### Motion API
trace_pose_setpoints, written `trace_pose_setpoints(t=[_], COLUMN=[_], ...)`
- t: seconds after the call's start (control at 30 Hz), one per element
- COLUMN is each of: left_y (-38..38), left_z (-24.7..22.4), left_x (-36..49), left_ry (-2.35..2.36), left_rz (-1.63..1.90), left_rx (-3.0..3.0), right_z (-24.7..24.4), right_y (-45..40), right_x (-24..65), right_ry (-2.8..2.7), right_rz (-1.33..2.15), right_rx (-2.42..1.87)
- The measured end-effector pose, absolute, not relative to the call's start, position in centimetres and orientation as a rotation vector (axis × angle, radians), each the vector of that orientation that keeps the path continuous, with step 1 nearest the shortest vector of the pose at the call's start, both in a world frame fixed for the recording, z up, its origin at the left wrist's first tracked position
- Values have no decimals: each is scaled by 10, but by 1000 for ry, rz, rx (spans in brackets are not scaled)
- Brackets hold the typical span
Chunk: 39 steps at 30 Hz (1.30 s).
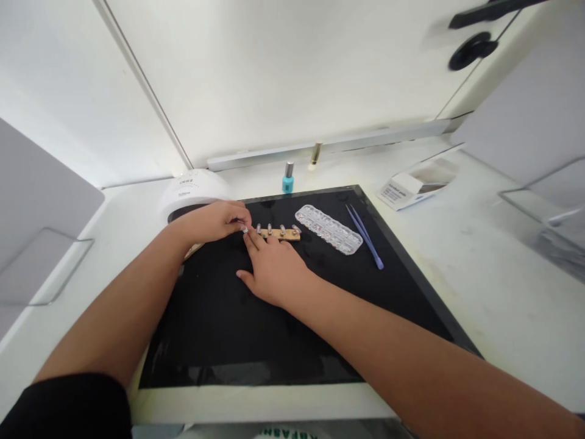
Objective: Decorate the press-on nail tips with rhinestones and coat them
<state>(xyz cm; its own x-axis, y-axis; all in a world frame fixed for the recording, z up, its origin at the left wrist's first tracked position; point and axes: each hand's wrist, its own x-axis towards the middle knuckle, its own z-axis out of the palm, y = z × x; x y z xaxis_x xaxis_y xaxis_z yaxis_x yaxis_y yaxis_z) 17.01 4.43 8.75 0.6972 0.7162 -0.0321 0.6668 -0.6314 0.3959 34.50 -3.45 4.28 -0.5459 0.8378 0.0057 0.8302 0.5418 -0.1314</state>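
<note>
The right hand [276,271] lies mostly open, palm down, fingertips against the wooden strip [290,235] of nail tips near the far edge of the black mat [219,335]; the left hand [222,219] pinches a small pale piece [245,230] at its left end. Tweezers [365,238] lie toward the mat's right edge. On the white desk [521,299], a lamp [194,186] occupies the far left corner, a turquoise bottle [287,180] stands near the far edge, beneath a pale panel [320,73]
</note>
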Motion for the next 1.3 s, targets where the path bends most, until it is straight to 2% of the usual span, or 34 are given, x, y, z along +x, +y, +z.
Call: trace_pose_setpoints(t=[0.27,0.73,0.87,1.03,1.17,1.3], left_y=[51,38,37,35,29,23], left_z=[78,100,99,103,115,131], left_x=[167,175,180,195,210,239], left_ry=[1181,1322,1372,1362,1328,1245], left_rz=[355,617,659,704,712,667], left_rx=[2547,2548,2527,2482,2427,2390], right_z=[43,50,68,119,155,139], right_y=[-34,-48,-61,-73,-69,-61], right_x=[346,360,369,390,431,484], right_ry=[-2700,-2727,-2827,-2983,-2650,-2383], right_rz=[186,125,122,147,-60,-176], right_rx=[-1454,-1382,-1230,-847,-870,-759])
